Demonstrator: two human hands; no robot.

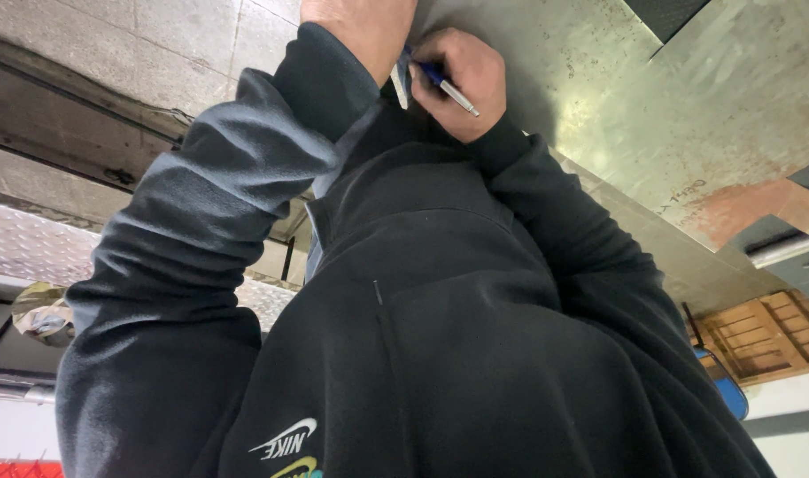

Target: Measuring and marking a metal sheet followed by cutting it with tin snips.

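The right hand (457, 80) is curled into a writing grip, its fingers pinched around a pen (444, 84) with a blue barrel and a silvery end that sticks out past the knuckles toward the lower right. The pen sits near the top middle of the view, its writing end hidden behind the fingers, so whether the tip touches the surface cannot be told. Just beside it, between the two hands, a small pale flat piece (402, 84) shows edge-on; what it is stays unclear. The left hand (360, 31) lies just left of the right one, cut off by the upper edge of the view, with only its back and wrist showing; whether its grip is spread or closed cannot be told, though it seems to rest by the pale piece. Both hands are over a large dull metal sheet (688, 106) that fills the upper right and carries a rusty reddish patch (741, 208) and some scrawled marks. Both arms wear dark fleece sleeves (201, 230), and the dark jacket front fills the lower middle of the view. Farther off lie pale floor tiles (156, 44), a chequered metal plate (32, 243), a wooden pallet (763, 332) and something blue (727, 389) beside it.
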